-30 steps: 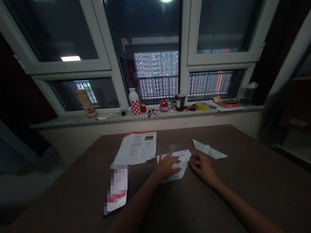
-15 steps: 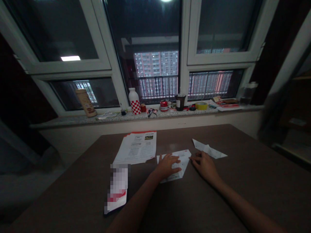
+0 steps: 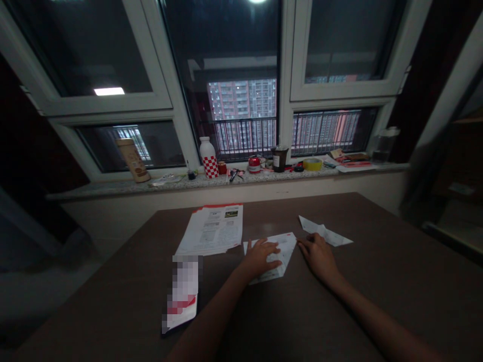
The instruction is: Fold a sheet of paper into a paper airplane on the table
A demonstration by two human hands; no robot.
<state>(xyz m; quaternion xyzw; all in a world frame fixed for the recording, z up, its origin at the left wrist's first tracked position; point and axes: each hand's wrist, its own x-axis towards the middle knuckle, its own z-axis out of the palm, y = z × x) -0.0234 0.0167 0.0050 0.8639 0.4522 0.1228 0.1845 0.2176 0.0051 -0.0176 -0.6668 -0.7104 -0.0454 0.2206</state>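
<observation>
A sheet of printed white paper (image 3: 285,246), folded to a slanted edge on its right, lies on the table in front of me. My left hand (image 3: 262,256) rests flat on it with the fingers spread, covering its left part. At the paper's upper right corner, my right hand (image 3: 316,254) has its thumb and forefinger pressed together; the fingertips hide the very corner. Just beyond that hand lies a second folded white paper piece (image 3: 334,237), long with pointed ends, partly behind the knuckles.
Printed sheets (image 3: 213,231) lie at the table's back left. A phone (image 3: 183,296), its screen blurred out, is left of my left forearm. On the windowsill (image 3: 169,187) stand a checkered bottle (image 3: 210,158), a tan flask (image 3: 133,160), a dark cup (image 3: 279,160) and yellow tape (image 3: 312,164).
My right hand's fingertips have slid slightly up along the paper's right edge to its corner, and thumb and forefinger have drawn together. The left hand has stayed put.
</observation>
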